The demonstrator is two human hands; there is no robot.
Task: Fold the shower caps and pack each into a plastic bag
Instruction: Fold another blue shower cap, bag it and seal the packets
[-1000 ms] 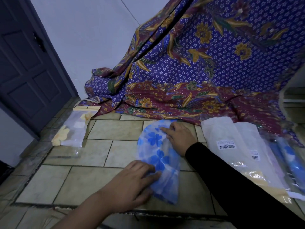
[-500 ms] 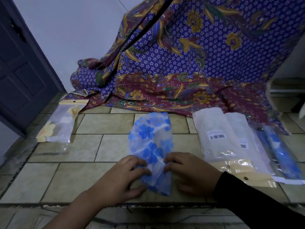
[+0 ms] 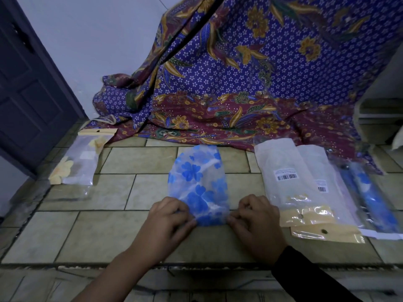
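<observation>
Between the two grips lies the shower cap (image 3: 197, 184), flat on the tiled floor (image 3: 139, 160); the left hand (image 3: 172, 223) and the right hand (image 3: 255, 221) each pinch one near corner. Both corners should, I think, travel together to the far edge, so the crease comes straight.

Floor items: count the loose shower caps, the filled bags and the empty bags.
Loose shower cap: 1
Filled bags: 2, yellow-cap bag, blue-cap bag
Empty bags: 2, left empty bag, right empty bag
Total: 5
</observation>
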